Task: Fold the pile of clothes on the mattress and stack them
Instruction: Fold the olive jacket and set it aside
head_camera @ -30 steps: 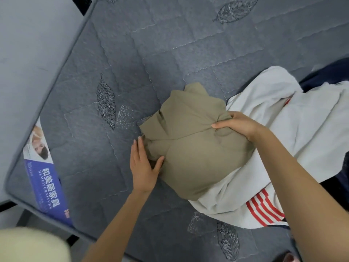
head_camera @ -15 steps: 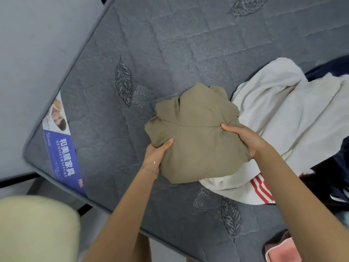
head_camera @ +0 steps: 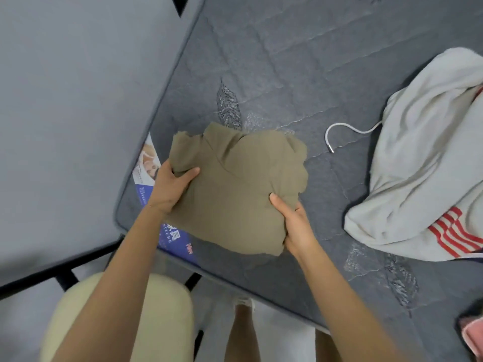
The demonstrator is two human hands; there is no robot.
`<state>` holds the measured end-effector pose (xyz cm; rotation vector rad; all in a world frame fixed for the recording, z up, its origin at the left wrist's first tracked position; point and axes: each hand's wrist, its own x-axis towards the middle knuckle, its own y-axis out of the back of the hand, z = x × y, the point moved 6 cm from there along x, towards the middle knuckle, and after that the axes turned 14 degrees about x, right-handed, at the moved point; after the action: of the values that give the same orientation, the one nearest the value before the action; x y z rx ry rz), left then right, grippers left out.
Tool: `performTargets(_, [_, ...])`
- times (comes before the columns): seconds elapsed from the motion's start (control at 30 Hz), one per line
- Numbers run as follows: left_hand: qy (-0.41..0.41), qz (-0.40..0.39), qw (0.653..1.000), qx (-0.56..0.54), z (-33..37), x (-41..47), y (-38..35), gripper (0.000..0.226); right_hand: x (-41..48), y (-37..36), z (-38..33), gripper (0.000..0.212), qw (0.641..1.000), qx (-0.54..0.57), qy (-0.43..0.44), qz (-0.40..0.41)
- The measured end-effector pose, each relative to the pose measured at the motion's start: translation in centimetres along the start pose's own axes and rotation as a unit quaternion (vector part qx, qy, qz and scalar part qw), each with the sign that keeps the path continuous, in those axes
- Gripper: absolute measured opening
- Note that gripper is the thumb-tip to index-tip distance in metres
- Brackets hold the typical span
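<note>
Mattress: the dark grey quilted mattress with stitched leaf patterns (head_camera: 287, 61) carries all the clothes in view; no stack shows on it yet.
Unfolded garment: a pale grey-white cloth garment with red stripes (head_camera: 423, 184) lies crumpled at the right side, well apart from the folded piece, and by the look of it is still to be done.
Folded garment: the khaki-olive cloth garment (head_camera: 240, 194) is a compact, roughly square bundle over the mattress's near-left corner, partly covering a blue printed label (head_camera: 170, 237). Whether it rests on the mattress or hangs just above it I cannot tell.
Hands: the left hand (head_camera: 170, 189) grips the bundle's left edge, thumb on top. The right hand (head_camera: 298, 228) grips its lower right corner the same way.
Pink cloth (head_camera: 473, 335): a scrap shows at the lower right edge, too cut off to judge.
Cord: a white drawstring with a metal tip (head_camera: 339, 134) trails from the pale garment.
Progress: early, I judge: one piece folded and about to start the stack, at least one left.
</note>
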<state>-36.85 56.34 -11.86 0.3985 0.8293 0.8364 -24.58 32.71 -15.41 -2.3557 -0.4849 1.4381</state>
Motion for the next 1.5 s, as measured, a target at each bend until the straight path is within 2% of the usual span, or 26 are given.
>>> performTargets(0.07, [-0.005,0.011,1.000,0.025,-1.3,0.8,2.1,0.040,0.0,-1.9,2.0,0.021,1.000,0.011,-0.006,-0.010])
performTargets(0.23, [-0.009,0.014,0.998,0.058,-5.2,3.0,6.1,0.047,0.6,-4.9,7.2,0.018,1.000,0.011,-0.017,-0.008])
performTargets(0.43, [0.037,0.021,0.996,0.073,-10.1,5.1,6.1,0.055,3.1,-4.5,11.6,0.018,0.995,-0.055,-0.004,0.083])
performTargets(0.53, [0.038,0.045,0.992,0.113,-11.2,5.7,5.7,0.062,3.7,-4.2,10.4,0.030,0.980,-0.147,0.065,0.117])
performTargets(0.57, [0.018,0.073,0.987,0.141,-11.2,5.7,5.8,0.067,3.6,-4.3,9.7,0.045,0.962,-0.213,0.110,0.131])
performTargets(0.6, [-0.014,0.111,0.977,0.184,-10.9,5.4,6.0,0.070,3.2,-4.5,8.8,0.065,0.924,-0.307,0.165,0.157])
performTargets(0.63, [-0.056,0.151,0.958,0.238,-10.3,4.8,6.0,0.070,2.7,-4.9,7.9,0.084,0.866,-0.408,0.223,0.185])
performTargets(0.67, [-0.110,0.190,0.931,0.291,-9.3,3.8,5.7,0.066,2.0,-5.6,7.2,0.095,0.801,-0.486,0.292,0.195])
performTargets(0.7, [-0.170,0.211,0.903,0.334,-8.1,2.8,5.1,0.060,1.4,-6.5,6.8,0.095,0.744,-0.535,0.362,0.172])
performTargets(0.77, [-0.286,0.178,0.849,0.407,-6.7,1.1,2.7,0.053,1.3,-8.5,7.4,0.083,0.658,-0.602,0.450,0.041])
performTargets(0.83, [-0.330,0.099,0.818,0.461,-7.7,0.5,0.4,0.054,2.4,-8.9,9.4,0.071,0.597,-0.663,0.445,-0.078])
performTargets(0.87, [-0.315,0.061,0.818,0.477,-8.7,0.7,-0.2,0.056,3.2,-8.6,10.1,0.067,0.585,-0.685,0.423,-0.101])
performTargets(0.97, [-0.254,-0.008,0.827,0.502,-10.8,2.0,-0.8,0.065,5.4,-6.5,11.0,0.069,0.587,-0.729,0.339,-0.099])
performTargets(1.07, [-0.248,-0.037,0.809,0.532,-10.4,2.7,-0.8,0.072,5.6,-4.9,10.0,0.076,0.592,-0.741,0.308,-0.074])
performTargets(1.17, [-0.242,0.002,0.817,0.524,-7.9,1.8,-0.5,0.072,4.6,-4.6,7.2,0.080,0.622,-0.712,0.323,-0.031])
performTargets(1.27, [-0.285,0.047,0.807,0.515,-3.5,-0.3,-1.8,0.069,3.4,-3.8,2.2,0.083,0.650,-0.669,0.359,0.032])
performTargets(1.4, [-0.333,0.077,0.799,0.494,3.3,-2.6,-6.1,0.069,2.1,0.4,-6.1,0.101,0.683,-0.628,0.352,0.122])
performTargets(1.5, [-0.354,0.080,0.801,0.475,8.1,-4.7,-10.7,0.071,0.5,4.2,-12.3,0.101,0.679,-0.623,0.357,0.156])
